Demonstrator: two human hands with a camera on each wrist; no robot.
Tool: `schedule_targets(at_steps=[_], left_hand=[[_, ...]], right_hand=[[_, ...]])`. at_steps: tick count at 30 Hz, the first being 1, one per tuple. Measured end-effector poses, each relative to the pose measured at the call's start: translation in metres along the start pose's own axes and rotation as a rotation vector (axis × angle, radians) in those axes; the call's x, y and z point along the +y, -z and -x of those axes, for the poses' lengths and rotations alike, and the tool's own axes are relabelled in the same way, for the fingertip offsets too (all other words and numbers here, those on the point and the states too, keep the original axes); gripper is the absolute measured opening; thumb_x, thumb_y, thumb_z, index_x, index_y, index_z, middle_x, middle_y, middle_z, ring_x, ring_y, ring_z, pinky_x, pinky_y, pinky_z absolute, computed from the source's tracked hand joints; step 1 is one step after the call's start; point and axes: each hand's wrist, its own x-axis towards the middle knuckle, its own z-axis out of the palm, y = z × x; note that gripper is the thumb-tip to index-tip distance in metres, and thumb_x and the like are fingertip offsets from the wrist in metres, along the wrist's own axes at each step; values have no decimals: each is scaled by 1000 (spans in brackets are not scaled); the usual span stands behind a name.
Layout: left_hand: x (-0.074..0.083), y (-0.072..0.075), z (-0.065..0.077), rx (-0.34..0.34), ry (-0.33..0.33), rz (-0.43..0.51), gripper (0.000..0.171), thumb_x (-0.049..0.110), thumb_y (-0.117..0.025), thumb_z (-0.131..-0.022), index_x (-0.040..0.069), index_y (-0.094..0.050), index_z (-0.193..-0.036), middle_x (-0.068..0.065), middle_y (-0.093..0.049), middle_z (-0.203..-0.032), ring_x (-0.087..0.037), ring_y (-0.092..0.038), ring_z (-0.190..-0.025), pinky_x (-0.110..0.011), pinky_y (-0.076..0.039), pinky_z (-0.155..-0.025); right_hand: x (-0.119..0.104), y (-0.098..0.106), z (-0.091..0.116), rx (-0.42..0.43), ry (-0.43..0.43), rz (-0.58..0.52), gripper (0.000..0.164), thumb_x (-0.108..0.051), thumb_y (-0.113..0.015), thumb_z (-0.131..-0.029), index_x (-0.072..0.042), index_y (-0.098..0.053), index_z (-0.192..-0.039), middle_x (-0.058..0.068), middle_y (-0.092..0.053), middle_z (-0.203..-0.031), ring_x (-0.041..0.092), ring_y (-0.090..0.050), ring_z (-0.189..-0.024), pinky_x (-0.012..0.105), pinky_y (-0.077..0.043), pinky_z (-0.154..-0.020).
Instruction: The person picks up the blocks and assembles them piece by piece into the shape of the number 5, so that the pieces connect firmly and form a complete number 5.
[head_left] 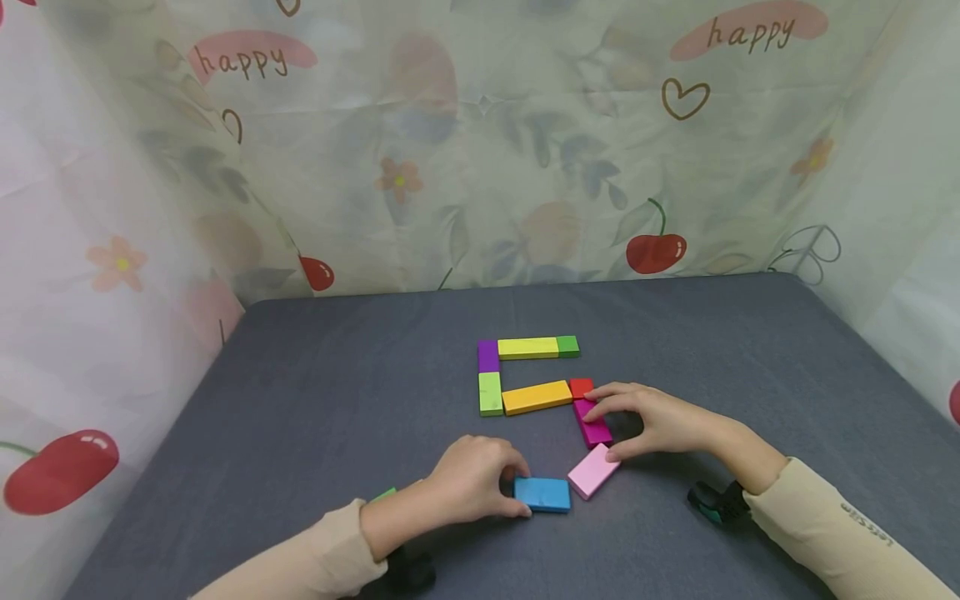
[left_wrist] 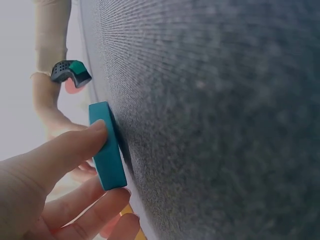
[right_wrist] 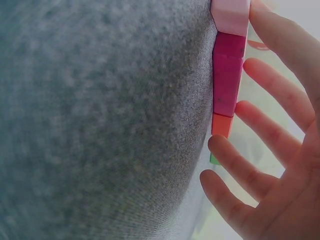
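Observation:
My left hand [head_left: 474,477] pinches a blue block [head_left: 543,494] between thumb and fingers; the left wrist view has the thumb on one long face of the block [left_wrist: 107,147]. My right hand [head_left: 660,419] is spread over the end of a row of blocks. Its thumb touches a pink block [head_left: 594,472], set at a slant, and its fingertips are at a magenta block [head_left: 592,424]. The pink block's upper corner meets the magenta one. The blue block's right end is close to the pink block's lower corner.
Joined to the magenta block, a line of blocks continues: red [head_left: 581,387], orange [head_left: 537,397], lime [head_left: 491,394], purple [head_left: 488,356], yellow [head_left: 528,348] and green [head_left: 568,347]. Another green piece [head_left: 385,493] shows partly behind the left forearm. All lie on a dark grey cloth [head_left: 337,400].

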Motion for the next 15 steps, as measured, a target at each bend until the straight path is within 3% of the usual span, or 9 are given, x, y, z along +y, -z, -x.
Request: schedule_targets(at_steps=[15], left_hand=[[5, -3, -6, -82, 41, 10, 36, 48, -79, -68, 21, -73, -93, 13, -58, -70, 0, -46, -64, -17, -36, -62]], right_hand=[[0, 0, 0, -2, 3, 4, 47, -38, -73, -78, -19, -62, -119, 13, -49, -137, 36, -44, -125, 60, -38, -99]])
